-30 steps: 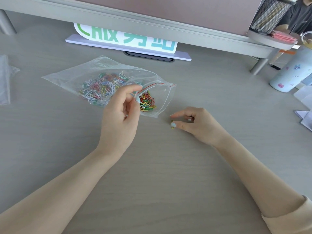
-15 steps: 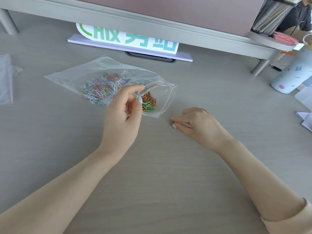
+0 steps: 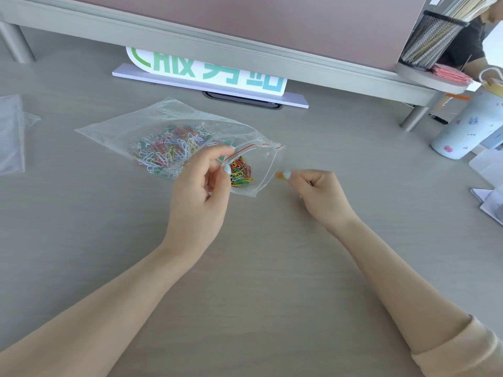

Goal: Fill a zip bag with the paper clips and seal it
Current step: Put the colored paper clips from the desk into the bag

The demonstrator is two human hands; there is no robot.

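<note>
A clear zip bag [image 3: 122, 131] with a red seal line lies on the grey desk, its mouth facing right. Coloured paper clips [image 3: 168, 151] fill its middle, with a smaller heap [image 3: 241, 174] near the mouth. My left hand [image 3: 201, 186] pinches the upper lip of the mouth between thumb and forefinger and holds it raised. My right hand [image 3: 318, 191] is just right of the mouth, lifted off the desk, its thumb and forefinger pinched on a small yellow paper clip [image 3: 279, 175].
A white sign with green letters [image 3: 206, 69] stands behind the bag under a raised shelf. Another clear plastic bag [image 3: 11, 134] lies at the far left. A pale bottle [image 3: 468, 126], papers [image 3: 490, 202] and a mesh pen holder [image 3: 430, 39] sit on the right.
My right hand picked the yellow clip off the desk and rose toward the bag's mouth. My left hand kept holding the lip open.
</note>
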